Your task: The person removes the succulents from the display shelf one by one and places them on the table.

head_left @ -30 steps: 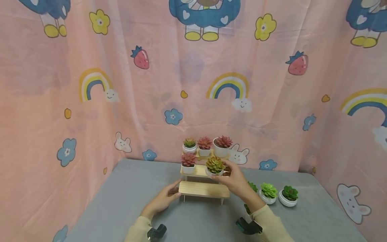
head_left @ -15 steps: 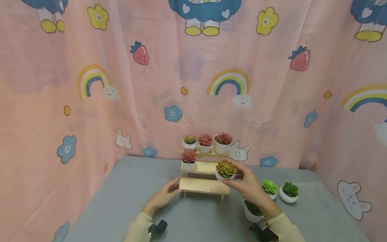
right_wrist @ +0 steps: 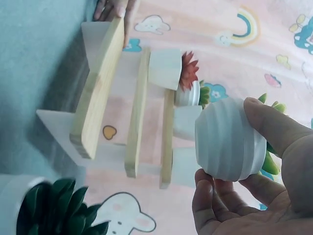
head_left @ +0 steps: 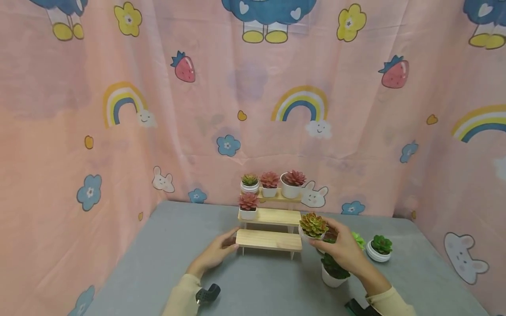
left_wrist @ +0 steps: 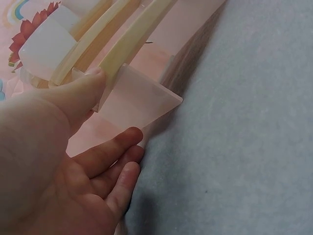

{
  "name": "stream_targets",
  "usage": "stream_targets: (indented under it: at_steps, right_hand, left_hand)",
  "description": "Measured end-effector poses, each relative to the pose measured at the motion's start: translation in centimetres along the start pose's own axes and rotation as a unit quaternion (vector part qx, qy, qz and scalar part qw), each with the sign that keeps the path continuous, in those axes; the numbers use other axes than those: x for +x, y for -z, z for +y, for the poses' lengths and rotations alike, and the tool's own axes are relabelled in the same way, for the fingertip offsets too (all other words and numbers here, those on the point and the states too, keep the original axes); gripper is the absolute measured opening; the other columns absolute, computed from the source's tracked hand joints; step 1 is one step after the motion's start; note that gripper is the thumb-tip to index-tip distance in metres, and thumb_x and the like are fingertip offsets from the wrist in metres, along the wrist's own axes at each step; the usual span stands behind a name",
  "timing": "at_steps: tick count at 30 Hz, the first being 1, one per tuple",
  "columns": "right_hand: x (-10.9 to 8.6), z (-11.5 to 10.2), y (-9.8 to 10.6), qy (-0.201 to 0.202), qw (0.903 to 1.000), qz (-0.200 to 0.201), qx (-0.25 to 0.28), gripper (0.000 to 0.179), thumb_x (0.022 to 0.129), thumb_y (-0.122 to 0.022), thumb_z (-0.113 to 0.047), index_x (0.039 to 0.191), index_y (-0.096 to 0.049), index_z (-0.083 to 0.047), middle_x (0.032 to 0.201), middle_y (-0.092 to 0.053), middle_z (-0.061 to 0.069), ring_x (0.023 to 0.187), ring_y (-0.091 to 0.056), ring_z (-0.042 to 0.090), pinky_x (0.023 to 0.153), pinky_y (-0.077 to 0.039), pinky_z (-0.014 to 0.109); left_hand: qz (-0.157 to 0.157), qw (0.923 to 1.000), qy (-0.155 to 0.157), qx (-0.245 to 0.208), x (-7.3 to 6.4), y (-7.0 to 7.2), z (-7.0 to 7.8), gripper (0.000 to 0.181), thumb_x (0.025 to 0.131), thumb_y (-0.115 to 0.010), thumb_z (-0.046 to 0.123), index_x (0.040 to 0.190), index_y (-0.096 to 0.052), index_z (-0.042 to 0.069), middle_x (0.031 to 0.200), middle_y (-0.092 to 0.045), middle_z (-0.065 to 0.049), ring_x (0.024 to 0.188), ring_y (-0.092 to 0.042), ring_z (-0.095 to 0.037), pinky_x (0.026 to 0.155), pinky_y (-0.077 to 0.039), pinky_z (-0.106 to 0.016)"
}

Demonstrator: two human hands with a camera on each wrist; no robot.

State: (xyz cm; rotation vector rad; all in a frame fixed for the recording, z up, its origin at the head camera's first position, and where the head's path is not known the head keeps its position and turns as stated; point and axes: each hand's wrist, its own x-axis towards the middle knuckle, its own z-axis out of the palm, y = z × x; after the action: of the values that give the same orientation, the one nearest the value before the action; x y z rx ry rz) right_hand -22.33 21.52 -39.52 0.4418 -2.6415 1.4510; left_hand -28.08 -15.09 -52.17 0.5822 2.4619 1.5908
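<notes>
In the head view my right hand (head_left: 341,246) grips a white ribbed pot holding a yellow-green succulent (head_left: 313,225), just right of a three-step wooden stand (head_left: 269,240). The right wrist view shows the pot (right_wrist: 230,139) held upright between thumb and fingers, apart from the shelves. My left hand (head_left: 215,251) rests at the left end of the lowest shelf; its thumb touches the board end in the left wrist view, other fingers loosely extended beside the pale side panel (left_wrist: 134,95). A pink succulent (head_left: 248,205) sits at the middle shelf's left; several potted succulents, including a reddish one (head_left: 293,182), line the top.
On the grey table (head_left: 158,259), a dark green succulent (head_left: 334,274) stands below my right hand. A green one (head_left: 380,248) sits farther right, with a bright green one (head_left: 359,240) partly hidden by the hand. A pink patterned curtain (head_left: 253,166) hangs behind.
My right hand has carried the yellow-green succulent off the middle shelf and to the right, beyond the stand's edge. The left hand stays at the stand's left end. The head view has tilted slightly downward.
</notes>
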Motion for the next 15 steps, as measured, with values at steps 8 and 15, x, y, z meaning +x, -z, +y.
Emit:
stream_targets:
  at_steps: [8, 15]
  right_hand:
    - [-1.5, 1.1, 1.6, -0.025, 0.9992, 0.013, -0.029, 0.069, 0.091, -0.077, -0.023, 0.146, -0.046, 0.004, 0.140, -0.059, 0.026, 0.116, -0.065, 0.025, 0.089, -0.057, 0.031]
    - [-2.3, 1.9, 2.9, -0.040, 0.9980, 0.028, -0.040, 0.073, 0.091, -0.077, -0.024, 0.147, -0.044, 0.007, 0.139, -0.058, 0.029, 0.111, -0.067, 0.016, 0.085, -0.058, 0.028]
  left_hand:
    - [0.001, 1.0000, 0.003, 0.002, 0.1, -0.2, 0.3, 0.060, 0.105, -0.056, 0.027, 0.159, -0.033, 0.013, 0.147, -0.052, -0.028, 0.136, -0.051, -0.046, 0.112, -0.043, -0.061]
    - [0.003, 1.0000, 0.008, -0.001, 0.1, -0.1, 0.1, 0.061, 0.105, -0.056, 0.028, 0.159, -0.033, 0.013, 0.148, -0.051, -0.028, 0.138, -0.049, -0.046, 0.113, -0.041, -0.062]
